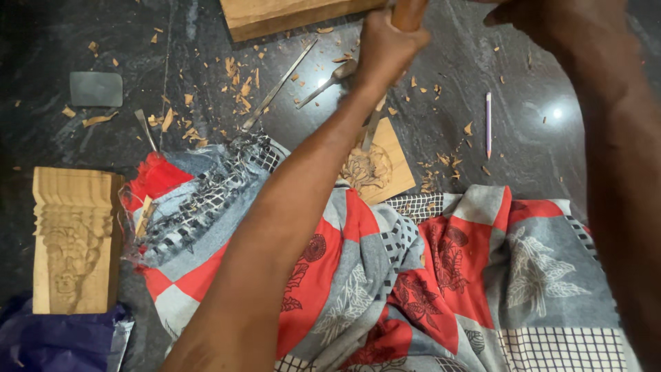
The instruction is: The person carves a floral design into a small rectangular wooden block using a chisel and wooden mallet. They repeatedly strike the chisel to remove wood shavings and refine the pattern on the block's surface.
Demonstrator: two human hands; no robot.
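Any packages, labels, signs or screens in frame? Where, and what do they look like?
Purple plastic bag: bottom left corner on the dark floor, crumpled, glossy, next to the carved wooden block; possibly packaging.
Grey rectangular pad: upper left on the floor, flat with rounded corners; unclear what it is, not visibly a screen.
No labels or signs visible.

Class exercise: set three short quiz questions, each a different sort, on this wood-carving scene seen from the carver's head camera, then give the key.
1. True or false: the left hand grips a chisel whose tip rests on the small carved panel.
2. What lies on the dark floor right of that panel? A) pencil B) saw C) brush
3. Fill in: the tall carved wooden block lies at the ____ edge of the view.

Key: 1 true; 2 A, a pencil; 3 left.
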